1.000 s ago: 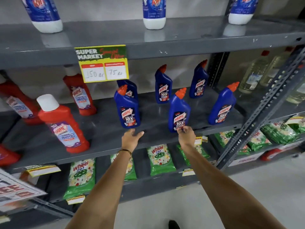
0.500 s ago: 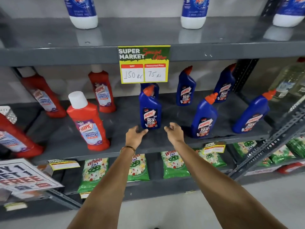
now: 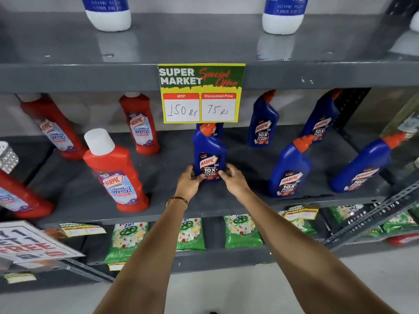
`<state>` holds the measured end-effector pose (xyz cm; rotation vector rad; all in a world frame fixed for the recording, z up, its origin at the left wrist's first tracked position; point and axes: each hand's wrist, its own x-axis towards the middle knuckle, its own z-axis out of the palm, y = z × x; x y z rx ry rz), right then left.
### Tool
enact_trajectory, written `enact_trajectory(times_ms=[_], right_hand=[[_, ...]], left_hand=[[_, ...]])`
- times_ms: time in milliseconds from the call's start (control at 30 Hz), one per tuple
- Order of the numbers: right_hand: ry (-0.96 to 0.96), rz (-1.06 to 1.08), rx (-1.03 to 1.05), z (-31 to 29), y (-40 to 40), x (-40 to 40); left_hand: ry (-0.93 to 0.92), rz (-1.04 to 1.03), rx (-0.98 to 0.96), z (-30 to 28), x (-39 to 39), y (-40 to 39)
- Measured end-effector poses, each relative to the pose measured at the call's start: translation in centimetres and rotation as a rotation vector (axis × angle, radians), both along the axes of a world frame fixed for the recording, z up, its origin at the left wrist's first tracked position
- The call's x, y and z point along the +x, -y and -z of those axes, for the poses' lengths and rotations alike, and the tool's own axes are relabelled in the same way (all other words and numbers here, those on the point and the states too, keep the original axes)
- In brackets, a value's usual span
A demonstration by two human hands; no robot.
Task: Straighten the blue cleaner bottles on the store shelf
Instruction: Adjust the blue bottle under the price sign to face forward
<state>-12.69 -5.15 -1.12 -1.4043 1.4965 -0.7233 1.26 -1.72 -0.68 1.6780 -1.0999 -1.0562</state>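
Several blue Harpic cleaner bottles with orange caps stand on the grey middle shelf (image 3: pixel 172 200). The front-left blue bottle (image 3: pixel 209 152) stands upright, label facing me. My left hand (image 3: pixel 189 181) grips its base from the left and my right hand (image 3: pixel 232 179) grips it from the right. Another blue bottle (image 3: pixel 218 128) is mostly hidden behind it. To the right stand a front blue bottle (image 3: pixel 289 168) and a far-right one (image 3: pixel 362 166), both leaning right. Two more blue bottles (image 3: pixel 263 121) (image 3: pixel 320 118) stand at the back.
Red Harpic bathroom cleaner bottles (image 3: pixel 115 171) (image 3: pixel 139 125) fill the shelf's left half. A yellow price sign (image 3: pixel 200 94) hangs from the upper shelf edge. Green detergent packets (image 3: pixel 190 234) lie on the lower shelf. A slanted metal brace (image 3: pixel 371 214) crosses at the right.
The view has shifted left along the shelf. My right hand left the middle front bottle, and both hands have closed on the front-left blue bottle.
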Motion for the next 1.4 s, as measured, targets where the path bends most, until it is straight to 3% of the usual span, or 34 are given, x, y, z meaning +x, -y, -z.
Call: enact_trajectory(times_ms=[433, 1200, 1400], right_hand=[[-0.02, 0.022, -0.071, -0.1, -4.2, -1.6], [-0.094, -0.045, -0.047, -0.3, -6.3, -2.9], [-0.238, -0.075, -0.094, -0.8, -6.9, -3.1]], left_hand=[[0.101, 0.016, -0.043, 0.1, -0.7, -3.9], [0.118, -0.015, -0.005, -0.5, -2.1, -6.8], [0.253, -0.051, 0.025, -0.9, -2.6, -7.3]])
